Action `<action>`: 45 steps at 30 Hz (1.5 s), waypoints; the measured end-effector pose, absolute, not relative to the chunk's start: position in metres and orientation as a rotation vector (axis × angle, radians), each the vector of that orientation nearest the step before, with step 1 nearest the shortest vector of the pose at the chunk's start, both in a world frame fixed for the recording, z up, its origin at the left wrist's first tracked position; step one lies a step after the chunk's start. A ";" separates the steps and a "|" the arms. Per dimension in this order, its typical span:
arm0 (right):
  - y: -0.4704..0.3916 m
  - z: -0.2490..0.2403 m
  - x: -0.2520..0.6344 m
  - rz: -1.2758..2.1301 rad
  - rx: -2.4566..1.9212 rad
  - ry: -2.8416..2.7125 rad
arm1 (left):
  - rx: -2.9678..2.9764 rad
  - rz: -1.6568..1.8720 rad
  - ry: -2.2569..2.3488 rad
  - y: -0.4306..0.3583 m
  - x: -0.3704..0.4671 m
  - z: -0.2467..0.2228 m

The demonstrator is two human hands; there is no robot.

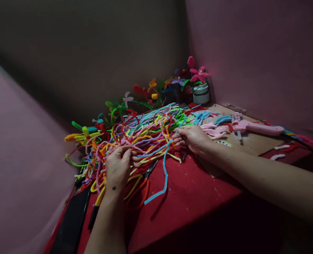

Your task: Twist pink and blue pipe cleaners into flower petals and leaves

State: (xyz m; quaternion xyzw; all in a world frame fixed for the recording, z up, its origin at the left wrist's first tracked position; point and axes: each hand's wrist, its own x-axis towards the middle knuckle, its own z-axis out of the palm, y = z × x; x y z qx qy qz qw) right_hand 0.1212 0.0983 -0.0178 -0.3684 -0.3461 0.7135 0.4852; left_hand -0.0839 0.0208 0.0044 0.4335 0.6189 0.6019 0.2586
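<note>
Over a red cloth-covered table [190, 192], the left hand [119, 165] and the right hand [189, 137] each pinch light-blue fuzzy pipe cleaner [166, 173], stretched between them and dangling bent from the right fingers, near red-handled metal scissors [147, 187] and a tangled multicoloured pipe-cleaner pile [146, 135].

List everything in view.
Held pipe cleaner: at least one, blue, between hands
Piled pipe cleaners: many, multicoloured, table centre
Craft flowers: several, multicoloured, behind pile
Fuzzy loops: several, blue/pink, on board
Glue gun: one, pink, on board
Board: one, brown, right
Scissors: one pair, orange handles, before pile
Lidded container: one, pale, back
Flat slab: one, black, left
Tabletop: one, red, underneath
Walls: several, pink/grey, around
Left hand: one, by pile
Right hand: one, by board
</note>
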 end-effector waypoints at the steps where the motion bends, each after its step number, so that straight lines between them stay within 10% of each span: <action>1: 0.098 -0.018 0.121 1.732 -0.893 -0.847 | 1.168 1.644 1.650 0.020 -0.083 0.006; 36: 0.098 -0.015 0.123 1.770 -0.725 -0.783 | 0.902 1.672 1.198 0.015 -0.056 0.009; 45: 0.091 -0.019 0.123 1.516 -1.088 -1.477 | 0.687 1.478 1.322 0.021 -0.056 0.002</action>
